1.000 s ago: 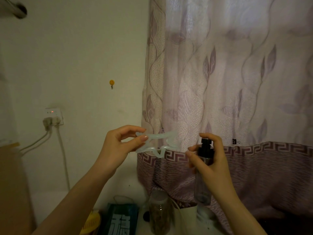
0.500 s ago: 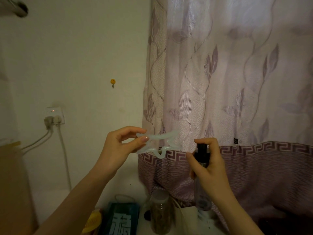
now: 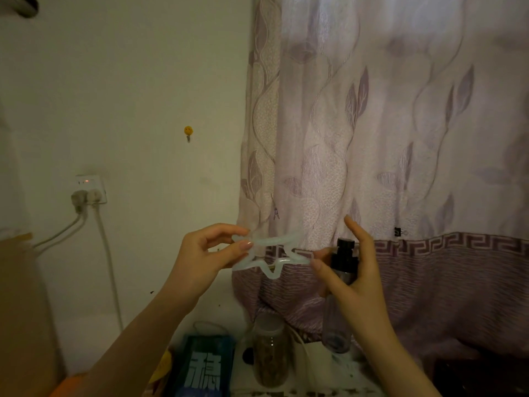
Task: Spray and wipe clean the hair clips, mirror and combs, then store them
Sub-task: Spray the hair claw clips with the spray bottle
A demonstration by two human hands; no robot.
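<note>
A pale translucent star-shaped hair clip (image 3: 272,255) is held up in front of the curtain, pinched at its left end by my left hand (image 3: 206,257) between thumb and fingers. Just to its right, my right hand (image 3: 353,277) grips a clear spray bottle (image 3: 340,299) with a black pump head, the nozzle close to the clip's right tip. The right index finger is lifted off the pump head and points up. The bottle's lower body hangs below the hand.
A patterned lilac curtain (image 3: 386,138) hangs behind the hands. Below stand a glass jar (image 3: 270,353) and a dark blue box (image 3: 204,368) with white characters. A wall socket (image 3: 88,190) with plugged cables is at the left, a small yellow hook (image 3: 188,131) above.
My right hand has brought the spray bottle left, closer to the clip, and its index finger has lifted off the pump head. The left hand keeps the clip in place.
</note>
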